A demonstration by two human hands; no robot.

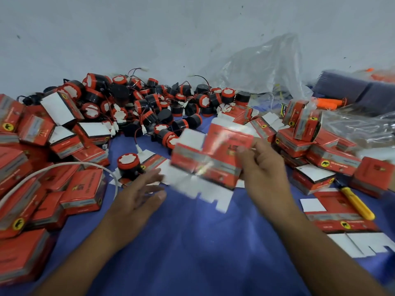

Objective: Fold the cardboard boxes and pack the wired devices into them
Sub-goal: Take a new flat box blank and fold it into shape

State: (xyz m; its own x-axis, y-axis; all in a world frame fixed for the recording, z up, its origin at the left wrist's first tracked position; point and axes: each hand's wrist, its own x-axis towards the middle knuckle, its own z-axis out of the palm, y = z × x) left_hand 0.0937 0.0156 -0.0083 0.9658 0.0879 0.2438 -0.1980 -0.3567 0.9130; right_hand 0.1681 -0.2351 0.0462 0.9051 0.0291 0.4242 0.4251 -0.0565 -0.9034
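Head view of a packing station on a blue cloth [203, 242] laid against a pale wall [128, 28]. The right hand [263, 167] holds an unfolded red cardboard box [211, 159] above the cloth at centre, its fingers [263, 146] and thumb pinching the box's right edge; the box is motion-blurred, with white flaps hanging from its lower side. The left hand [139, 193] is over the cloth just left of the box, palm down, fingers [149, 175] straight and spread, holding nothing; whether it touches the cloth cannot be told. A single wired device [128, 166], black with a red cap, stands upright just beyond the left hand. A heap of wired devices [149, 103] lies further back against the wall. Folded boxes are piled at left [83, 189] and at right [333, 159]. A flat box blank [342, 221] lies at right on the cloth, with a yellow utility knife [357, 202] resting across it. A clear plastic bag [263, 65] stands behind the right pile, and a white strap [64, 167] arcs over the left pile
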